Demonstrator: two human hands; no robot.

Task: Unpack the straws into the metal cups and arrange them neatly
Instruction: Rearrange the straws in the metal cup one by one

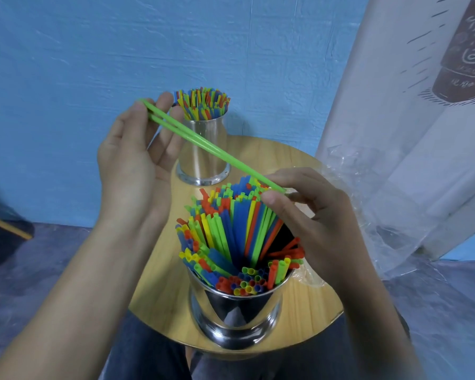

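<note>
Mirror-polished metal, smooth, reflective: near cup (236, 319), far cup (203, 160). Thin plastic, smooth, faint sheen: straws (231, 231) in near cup; green straws (217, 149) same plastic, semi-gloss. Pale wood grain, smooth, satin finish: bench (159, 283). Clear plastic film, crinkled, glinting: bag (381, 201). Blue, matt, rough-textured: wall (66, 64). White, translucent, matt: hanging sheet (422, 119); cloth or plastic, cannot tell. Grey-blue, matt, wrinkled, cloth-like: floor (39, 283). Dark cloth, matt: trousers (148, 352).

On the table (159, 270) the near cup (236, 311) stands before the far cup (203, 152), straws (231, 229) standing in each; two loose straws (220, 152) span above them, left hand (132, 165) to right hand (318, 215); a plastic bag (368, 193) lies right of both.
</note>
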